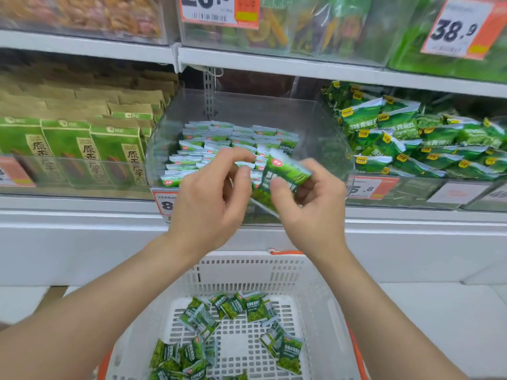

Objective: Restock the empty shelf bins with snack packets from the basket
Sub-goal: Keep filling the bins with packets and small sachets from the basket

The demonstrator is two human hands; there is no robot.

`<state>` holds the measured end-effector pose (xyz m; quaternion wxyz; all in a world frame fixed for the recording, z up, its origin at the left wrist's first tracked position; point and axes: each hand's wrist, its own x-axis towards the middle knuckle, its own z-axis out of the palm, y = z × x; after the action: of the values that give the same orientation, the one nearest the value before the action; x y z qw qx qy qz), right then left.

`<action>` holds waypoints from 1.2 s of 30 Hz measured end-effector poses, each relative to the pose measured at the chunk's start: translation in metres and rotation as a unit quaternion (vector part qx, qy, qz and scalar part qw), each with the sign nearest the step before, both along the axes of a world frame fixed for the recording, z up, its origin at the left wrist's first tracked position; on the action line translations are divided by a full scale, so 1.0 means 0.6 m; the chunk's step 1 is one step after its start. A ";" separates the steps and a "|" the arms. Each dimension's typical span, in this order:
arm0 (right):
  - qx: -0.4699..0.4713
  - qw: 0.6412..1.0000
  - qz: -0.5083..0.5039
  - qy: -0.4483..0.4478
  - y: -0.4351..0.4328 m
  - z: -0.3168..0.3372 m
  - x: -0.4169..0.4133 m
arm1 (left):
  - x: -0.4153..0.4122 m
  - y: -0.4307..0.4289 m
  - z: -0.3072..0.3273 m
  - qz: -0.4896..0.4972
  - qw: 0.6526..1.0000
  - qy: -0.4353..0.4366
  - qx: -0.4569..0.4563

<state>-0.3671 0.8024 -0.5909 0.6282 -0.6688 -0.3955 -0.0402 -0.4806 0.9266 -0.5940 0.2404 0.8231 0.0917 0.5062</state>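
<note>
A clear plastic shelf bin [315, 116] in the middle of the shelf holds rows of small green snack packets [219, 141]. In front of the bin, my right hand [312, 204] grips a few green packets [285, 171] between thumb and fingers. My left hand [211, 198] is beside it, its fingertips pinching the edge of a packet at the top of the bunch. Below my arms stands a white perforated basket [274, 272] with an orange rim, and several loose green packets [236, 308] lie on its floor.
Left of the bin stand brown and green seed boxes [68, 149]. To its right, another bin is piled with larger green pea bags [411, 138]. Orange price tags [370, 187] hang on the bin fronts. An upper shelf [247, 58] carries more snack bins.
</note>
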 end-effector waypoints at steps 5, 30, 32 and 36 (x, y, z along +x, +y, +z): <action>-0.147 0.963 -0.187 -0.126 0.028 0.050 0.093 | 0.038 0.055 0.035 0.064 0.973 0.203 0.087; -0.549 0.802 -0.201 -0.126 0.198 0.039 0.272 | 0.055 0.095 0.009 0.010 0.915 0.375 0.146; -0.546 0.808 -0.183 -0.122 0.185 0.048 0.261 | 0.053 0.095 0.008 0.018 0.926 0.344 0.153; -0.445 0.872 -0.168 -0.118 0.140 0.061 0.214 | 0.052 0.082 0.004 0.074 0.940 0.235 0.237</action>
<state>-0.2385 0.8862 -0.5546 0.1967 -0.9242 -0.3244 -0.0431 -0.4495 0.9759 -0.5913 -0.0278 0.9425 0.0839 0.3223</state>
